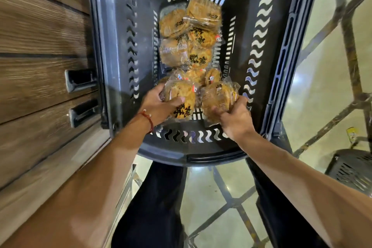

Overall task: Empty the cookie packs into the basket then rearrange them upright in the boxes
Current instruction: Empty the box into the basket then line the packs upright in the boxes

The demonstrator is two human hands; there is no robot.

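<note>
pack A: a wrapped cookie pack (pixel 182 98) with black lettering is lying at the near end of the basket, lettered face up, and is being held by the left hand.
pack B: a second pack (pixel 217 96) is sitting just right of pack A and is being held by the right hand. Can't tell if the two are touching.
loose packs: the other packs (pixel 193 42) are lying flat and overlapping on the basket floor, running from the hands to the far end.
left hand: the left hand (pixel 159 104) is gripping pack A. Its thumb is pressing across the top face and its fingers (pixel 161 88) are curling round the left edge.
right hand: the right hand (pixel 235 119) is gripping pack B. Its thumb is lying on the near face and its fingers (pixel 241 99) are wrapping the right edge.
basket: a dark slotted plastic basket (pixel 281 46) is holding every visible pack.
wrist: a red thread bracelet (pixel 148 120) is sitting on the left wrist.
left side: a wood-grain panel (pixel 40 46) with two dark handles (pixel 80 79) is running along just beside the basket.
below: legs in dark trousers (pixel 153 197) are standing on a glossy floor (pixel 332 86) with dark lines.
</note>
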